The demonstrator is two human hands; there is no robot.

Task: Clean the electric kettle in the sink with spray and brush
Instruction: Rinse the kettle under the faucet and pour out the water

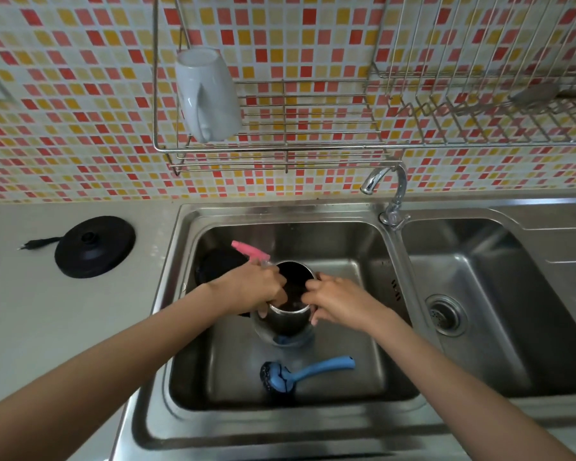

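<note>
A stainless steel electric kettle (286, 322) stands in the left sink basin (356, 371) with its black lid (218, 266) swung open to the left. My left hand (253, 287) is at the kettle's left rim, shut on a spray bottle with a pink head (250, 251) that points left and away. On the right rim, my right hand (336, 301) grips the kettle. The inside of the kettle looks dark. A blue-handled brush (306, 371) with a dark head lies on the basin floor in front of the kettle, untouched.
The kettle's black base (95, 246) and plug (24, 246) lie on the counter to the left. A tap (384, 181) stands between the two basins. The right basin has a drain (446, 314). A white mug (207, 94) sits upturned on the wall rack (313, 128).
</note>
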